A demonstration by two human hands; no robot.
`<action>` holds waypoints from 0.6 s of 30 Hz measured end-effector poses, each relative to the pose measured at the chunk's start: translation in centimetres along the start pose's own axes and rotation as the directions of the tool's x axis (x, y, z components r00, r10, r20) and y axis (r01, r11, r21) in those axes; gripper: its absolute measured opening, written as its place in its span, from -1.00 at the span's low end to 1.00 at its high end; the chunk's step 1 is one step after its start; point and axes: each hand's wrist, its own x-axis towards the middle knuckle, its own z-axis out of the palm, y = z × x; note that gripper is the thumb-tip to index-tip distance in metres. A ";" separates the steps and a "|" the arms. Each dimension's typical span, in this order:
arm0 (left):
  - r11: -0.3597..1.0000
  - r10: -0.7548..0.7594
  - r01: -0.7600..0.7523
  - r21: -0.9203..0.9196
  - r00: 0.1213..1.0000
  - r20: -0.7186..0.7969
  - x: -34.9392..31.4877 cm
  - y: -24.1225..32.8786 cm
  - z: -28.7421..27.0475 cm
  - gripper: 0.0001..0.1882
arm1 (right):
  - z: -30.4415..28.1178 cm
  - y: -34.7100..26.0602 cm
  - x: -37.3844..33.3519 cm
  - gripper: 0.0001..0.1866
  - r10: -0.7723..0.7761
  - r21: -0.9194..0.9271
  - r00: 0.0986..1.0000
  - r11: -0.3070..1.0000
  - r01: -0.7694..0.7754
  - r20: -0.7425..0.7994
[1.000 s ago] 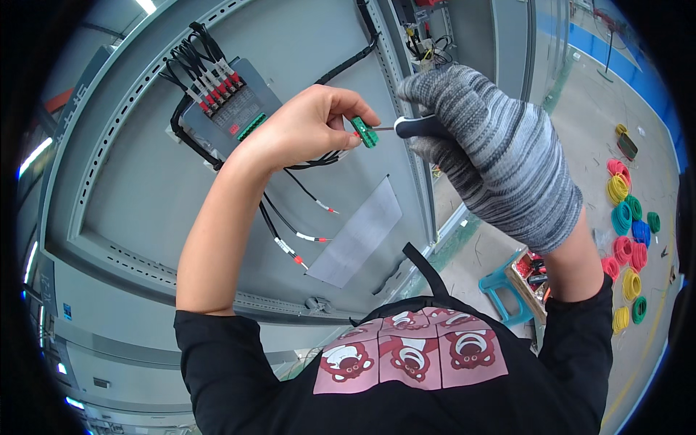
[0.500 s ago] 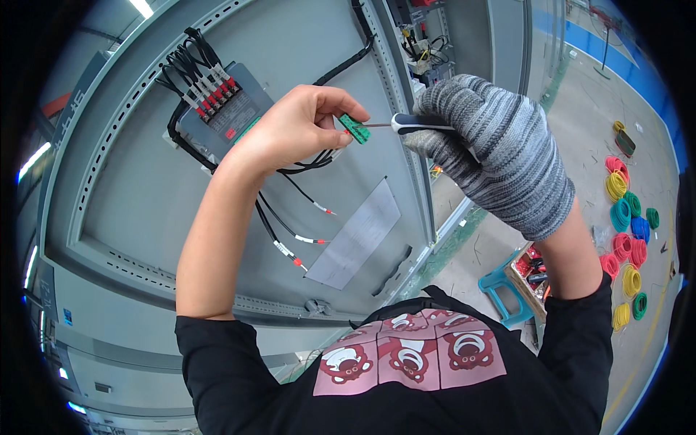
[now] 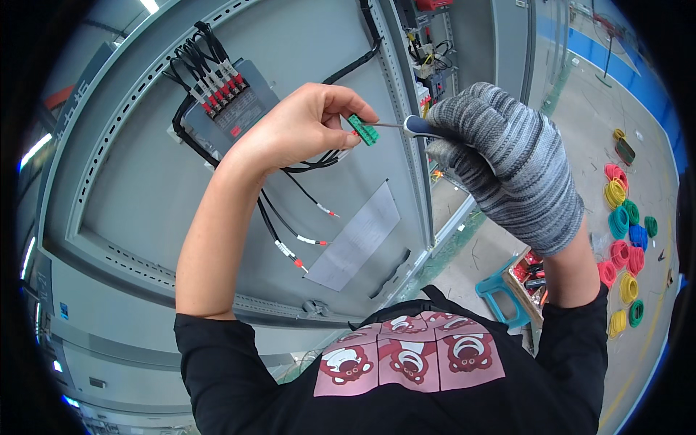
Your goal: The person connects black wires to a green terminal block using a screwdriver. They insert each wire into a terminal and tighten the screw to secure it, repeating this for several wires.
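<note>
Between the thumb and fingers of my bare left hand (image 3: 315, 125) is a small green terminal block (image 3: 365, 131). My right hand (image 3: 511, 163), in a grey striped knit glove, is wrapped round the dark-and-white handle of a screwdriver (image 3: 419, 127). Its thin shaft points left and its tip meets the terminal block; the exact contact is too small to make out. Behind my left hand, black wires (image 3: 317, 165) run down from the block's side. Several loose black wires with white sleeves and red ends (image 3: 299, 264) hang against the grey cabinet door.
A grey device (image 3: 239, 101) with black wires in red-ended terminals is mounted on the cabinet door (image 3: 145, 196). A paper sheet (image 3: 355, 235) is stuck lower down. Right of me stand a blue stool (image 3: 500, 293) and a tool box (image 3: 528, 283). Coloured wire coils (image 3: 625, 250) lie on the floor.
Both hands have shifted slightly right, with the terminal block and screwdriver still together. My gloved hand sits a little lower, and its grip on the handle has turned slightly.
</note>
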 end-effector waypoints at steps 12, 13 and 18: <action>0.995 0.034 -0.035 0.089 0.999 0.012 0.4 -0.3 0.0 -0.72 | 0.6 0.7 1.3 -0.72 -0.244 -0.033 0.964 0.968 0.249 0.105; 0.995 0.028 -0.030 0.100 0.999 0.014 0.3 -0.3 -0.1 -0.70 | 0.7 0.8 1.4 -0.72 -0.256 -0.041 0.961 0.964 0.261 0.110; 0.994 0.065 -0.066 0.083 0.998 0.018 0.4 -1.2 -0.2 -0.69 | 1.0 0.7 1.6 -0.71 -0.306 -0.043 0.943 0.948 0.314 0.132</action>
